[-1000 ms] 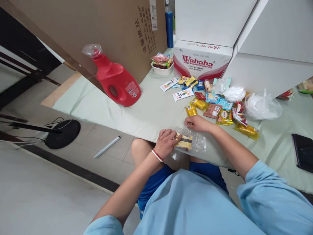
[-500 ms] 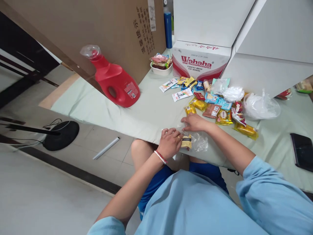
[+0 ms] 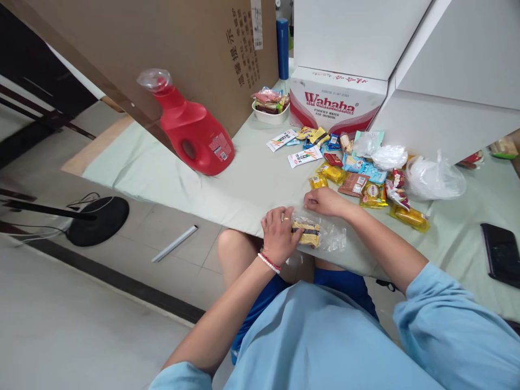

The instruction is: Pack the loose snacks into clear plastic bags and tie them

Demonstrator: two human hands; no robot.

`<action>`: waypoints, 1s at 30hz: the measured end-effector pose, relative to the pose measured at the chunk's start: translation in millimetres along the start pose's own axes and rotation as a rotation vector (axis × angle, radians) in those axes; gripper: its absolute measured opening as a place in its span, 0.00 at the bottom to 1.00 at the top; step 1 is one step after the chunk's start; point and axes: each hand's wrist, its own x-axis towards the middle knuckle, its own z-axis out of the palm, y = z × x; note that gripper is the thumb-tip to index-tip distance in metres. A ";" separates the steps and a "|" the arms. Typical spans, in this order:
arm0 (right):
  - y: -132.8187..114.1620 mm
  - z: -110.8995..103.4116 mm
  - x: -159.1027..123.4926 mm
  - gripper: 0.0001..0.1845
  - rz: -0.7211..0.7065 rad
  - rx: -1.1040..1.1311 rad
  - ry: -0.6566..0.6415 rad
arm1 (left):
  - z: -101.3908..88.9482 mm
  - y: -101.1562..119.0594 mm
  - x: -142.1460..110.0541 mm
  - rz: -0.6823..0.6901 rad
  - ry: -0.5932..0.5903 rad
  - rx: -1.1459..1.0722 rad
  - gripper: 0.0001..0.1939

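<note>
Near the table's front edge lies a clear plastic bag with a yellow-and-black snack packet in or under its film; I cannot tell which. My left hand rests over the bag's left side, fingers stretched forward and the thumb apart, reaching onto the packet. Just beyond the bag, my right hand has its fingertips pinched together at what looks like the bag's thin film. Close past that hand sit yellow-wrapped snacks and a brown snack packet.
Assorted snacks, two white sachets and crumpled plastic bags spread across the table. Behind stand a Wahaha box and a white tub of snacks. A red jug is at left, a phone at right.
My left hand has shifted slightly left, its fingers straighter, uncovering more of the yellow-and-black snack packet. My right hand stays almost in place, fingertips drawn closer together.
</note>
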 end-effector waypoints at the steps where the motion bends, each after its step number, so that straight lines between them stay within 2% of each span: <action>1: -4.5 -1.4 -5.2 0.09 0.004 -0.017 0.023 | 1.4 0.4 -0.2 -0.031 0.040 -0.015 0.34; 5: -30.9 6.3 -36.3 0.13 -0.019 -0.100 0.051 | 9.8 -0.4 -1.3 -0.090 0.092 -0.073 0.46; 10: -56.1 53.3 -76.0 0.22 -0.067 -0.124 -0.020 | 21.8 -15.6 -3.0 -0.235 0.010 -0.218 0.53; 13: -58.5 77.5 -85.4 0.30 -0.070 -0.090 -0.003 | 21.5 -34.9 -2.6 -0.189 -0.090 -0.371 0.52; 15: -58.3 84.7 -85.9 0.32 -0.066 -0.076 -0.003 | 17.0 -49.6 -0.7 -0.120 -0.177 -0.507 0.53; 17: -57.9 86.2 -84.4 0.32 -0.057 -0.066 -0.011 | 10.4 -63.3 2.7 -0.118 -0.218 -0.678 0.52; 20: -56.8 84.3 -83.0 0.32 -0.053 -0.068 -0.025 | 0.8 -77.6 8.3 -0.245 -0.181 -0.905 0.43; 23: -54.7 83.2 -84.9 0.30 -0.081 -0.059 -0.022 | -4.8 -82.3 9.6 -0.296 -0.155 -0.974 0.21; 25: -52.7 83.7 -86.6 0.26 -0.105 -0.036 -0.010 | -6.1 -82.0 7.2 -0.355 -0.118 -0.994 0.11; 28: -49.5 86.3 -86.9 0.24 -0.100 -0.018 -0.007 | -7.1 -79.5 2.5 -0.536 -0.024 -1.088 0.09; 30: -47.8 89.0 -85.0 0.26 -0.091 -0.021 -0.007 | -8.6 -76.4 1.6 -0.605 0.002 -1.151 0.10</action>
